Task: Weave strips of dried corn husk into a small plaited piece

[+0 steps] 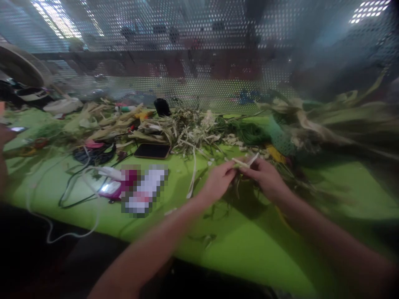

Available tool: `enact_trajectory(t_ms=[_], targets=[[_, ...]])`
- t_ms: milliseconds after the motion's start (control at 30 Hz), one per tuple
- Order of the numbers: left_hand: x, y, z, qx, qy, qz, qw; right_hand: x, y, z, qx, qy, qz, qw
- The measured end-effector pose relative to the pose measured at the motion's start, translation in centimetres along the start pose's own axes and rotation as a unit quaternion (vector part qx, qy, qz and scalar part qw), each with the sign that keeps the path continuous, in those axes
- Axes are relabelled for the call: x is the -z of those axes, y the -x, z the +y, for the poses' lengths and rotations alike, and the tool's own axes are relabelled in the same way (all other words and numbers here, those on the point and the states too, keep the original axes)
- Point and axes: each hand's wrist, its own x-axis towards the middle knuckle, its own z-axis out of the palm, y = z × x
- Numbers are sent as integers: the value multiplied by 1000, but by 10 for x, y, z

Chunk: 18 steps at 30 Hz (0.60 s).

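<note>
My left hand (220, 179) is closed, its fingertips pinching a pale strip of dried husk (241, 163) above the green table. Beside it, my right hand (265, 173) is closed as well, with a white strip end (253, 159) sticking up from between thumb and fingers. The two hands almost meet; whether they grip one strip or two I cannot tell. Below the fingers hang thin, dark, blurred strands. A longer pale strip (192, 174) lies on the table left of my left hand.
Dried scraps (196, 128) heap along the back, with green twine (254, 132) and a green perforated basket (280, 135). Left are a dark phone (152, 151), a blurred-out phone screen (146, 191), a magenta device (116, 189) and a white cable (71, 235). Another person's hand (4, 135) shows far left.
</note>
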Motion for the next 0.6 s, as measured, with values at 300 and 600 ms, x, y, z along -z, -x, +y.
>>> enact_trajectory(t_ms=[300, 600], targets=[[10, 0, 2, 13, -30, -50, 998, -2, 4, -9, 6, -1, 56, 998], [20, -4, 6, -21, -100, -73, 992, -3, 9, -21, 16, 65, 45, 997]])
